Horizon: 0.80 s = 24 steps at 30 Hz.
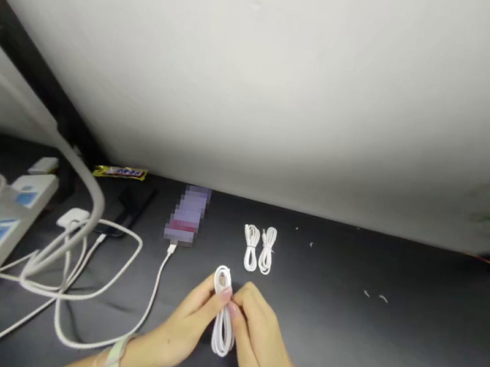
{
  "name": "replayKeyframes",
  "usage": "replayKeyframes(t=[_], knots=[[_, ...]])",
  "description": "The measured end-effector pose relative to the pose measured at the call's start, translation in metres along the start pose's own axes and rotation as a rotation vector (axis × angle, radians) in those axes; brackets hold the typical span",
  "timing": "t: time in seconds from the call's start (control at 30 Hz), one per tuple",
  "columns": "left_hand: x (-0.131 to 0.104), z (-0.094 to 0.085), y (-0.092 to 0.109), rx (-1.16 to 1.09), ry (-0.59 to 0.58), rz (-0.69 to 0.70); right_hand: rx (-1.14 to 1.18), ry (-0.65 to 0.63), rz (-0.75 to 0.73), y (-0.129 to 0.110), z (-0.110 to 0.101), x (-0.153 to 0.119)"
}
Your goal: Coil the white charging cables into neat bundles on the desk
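Left hand gripped white cable bundle over desk | long axis ran near-to-far, far end leaning left | right hand, equally near, touched its right side; grasp couldn't be told

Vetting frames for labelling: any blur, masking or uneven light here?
Head view: purple phone pixelated, its detail unreadable; head view: wall bright up high, shading darker toward the desk; head view: power strip soft, its label text illegible; head view: held cable bundle slightly soft, loops distinguishable.
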<state>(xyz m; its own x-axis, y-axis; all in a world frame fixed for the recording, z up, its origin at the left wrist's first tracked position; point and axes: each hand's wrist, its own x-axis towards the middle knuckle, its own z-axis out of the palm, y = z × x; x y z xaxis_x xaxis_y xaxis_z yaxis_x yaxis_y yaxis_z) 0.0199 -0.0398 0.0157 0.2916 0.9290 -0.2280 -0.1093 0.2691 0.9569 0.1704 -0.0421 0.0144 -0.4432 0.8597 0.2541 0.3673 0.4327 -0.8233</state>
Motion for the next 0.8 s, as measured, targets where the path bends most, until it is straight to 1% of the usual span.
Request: replayKeyframes(t=[0.1,0.17,0.27,0.37,0.47,0.6,0.8], knots=[[0.0,0.0,0.0,-0.03,-0.041,-0.012,0.009,-0.022,0.021,-0.001,0.001,-0.001],[0.001,0.0,-0.001,-0.051,-0.044,-0.018,0.005,-0.033,0.029,-0.001,0.002,-0.002],[0.003,-0.001,-0.001,-0.135,-0.064,-0.046,-0.019,-0.031,0.016,0.002,0.001,-0.002],[0.007,-0.005,0.0,-0.241,-0.152,-0.107,-0.086,-0.004,-0.022,0.007,-0.001,-0.001],[0.01,-0.009,0.004,-0.255,-0.207,-0.138,-0.18,0.027,-0.079,0.012,-0.004,0.001],[0.011,-0.01,0.006,-0.221,-0.176,-0.096,-0.278,0.033,-0.122,0.014,-0.007,0.003],[0.009,-0.007,0.006,-0.125,-0.139,-0.041,-0.407,-0.031,-0.112,0.011,-0.012,0.006]])
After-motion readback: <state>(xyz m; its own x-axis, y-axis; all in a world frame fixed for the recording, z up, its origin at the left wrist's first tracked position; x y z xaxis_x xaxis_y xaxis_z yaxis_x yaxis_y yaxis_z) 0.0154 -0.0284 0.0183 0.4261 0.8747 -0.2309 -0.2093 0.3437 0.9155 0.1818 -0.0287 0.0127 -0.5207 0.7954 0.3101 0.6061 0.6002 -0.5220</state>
